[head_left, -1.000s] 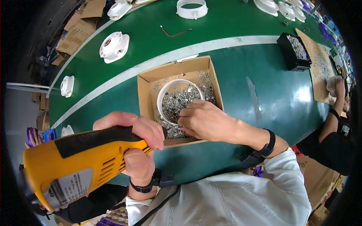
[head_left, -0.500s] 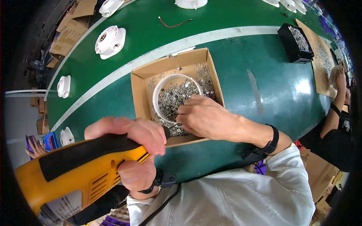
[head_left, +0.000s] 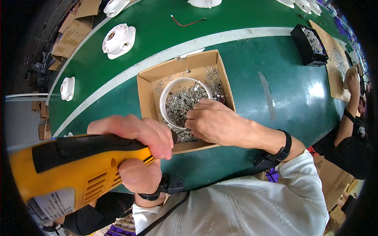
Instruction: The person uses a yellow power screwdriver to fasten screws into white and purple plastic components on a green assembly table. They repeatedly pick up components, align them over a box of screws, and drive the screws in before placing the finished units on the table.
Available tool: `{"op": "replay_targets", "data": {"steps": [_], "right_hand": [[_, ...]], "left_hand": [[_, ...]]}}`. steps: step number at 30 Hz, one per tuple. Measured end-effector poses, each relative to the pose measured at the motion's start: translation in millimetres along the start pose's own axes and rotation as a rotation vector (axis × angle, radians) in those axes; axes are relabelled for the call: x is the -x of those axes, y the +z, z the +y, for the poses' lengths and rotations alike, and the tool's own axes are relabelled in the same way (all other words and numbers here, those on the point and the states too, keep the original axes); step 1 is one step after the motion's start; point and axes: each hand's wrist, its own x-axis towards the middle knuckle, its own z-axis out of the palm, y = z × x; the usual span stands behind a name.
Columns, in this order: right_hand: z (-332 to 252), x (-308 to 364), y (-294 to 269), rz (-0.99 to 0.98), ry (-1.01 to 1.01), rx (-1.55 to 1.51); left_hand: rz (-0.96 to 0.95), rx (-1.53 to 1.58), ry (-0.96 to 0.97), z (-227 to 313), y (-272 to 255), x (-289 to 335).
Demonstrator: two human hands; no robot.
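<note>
A green worktop spreads under everything, with a pale strip curving across it. On its near part sits a shallow open cardboard box, in front of the person and beyond the left hand. A yellow-and-black power tool is up in the air at the lower left, its dark front end pointing at the near edge of the box.

Far off to the right stands a black bin filled with silvery pieces. Past the strip, a white housing rests at the upper left, well apart from both hands. Inside the box lies a white ring, its near right side hidden by the fingers.

The left hand is closed around the front of the tool, fingers over the top and thumb below. The right hand reaches in over the near right part of the box, palm down, fingers bent and drawn together at the ring; whether they pinch anything cannot be told.

A thin red wire lies near the top. Smallest are the metal bits: heaped within the ring, just beside and under the right hand's fingertips, and scattered around the ring across the box floor.
</note>
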Motion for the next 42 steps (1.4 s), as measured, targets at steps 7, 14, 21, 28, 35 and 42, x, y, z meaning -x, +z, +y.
{"op": "replay_targets", "data": {"steps": [7,14,21,28,35,42], "right_hand": [[0,0,-1,0.013,-0.009,0.031],[-3,-1,-9,-0.013,0.001,0.016],[-3,1,-11,-0.004,-0.010,0.008],[-1,1,-8,0.017,-0.025,0.013],[-3,1,-11,0.022,-0.016,0.008],[-2,2,-12,0.037,-0.019,0.017]], "left_hand": [[-0.025,-0.219,0.164,6,-1,-2],[-0.095,-0.046,0.089,13,-2,-1],[-0.085,-0.151,0.112,2,19,-1],[-0.140,-0.101,0.106,0,21,-5],[-0.149,-0.122,0.095,1,24,-7],[-0.135,-0.160,0.091,1,29,-8]]}}
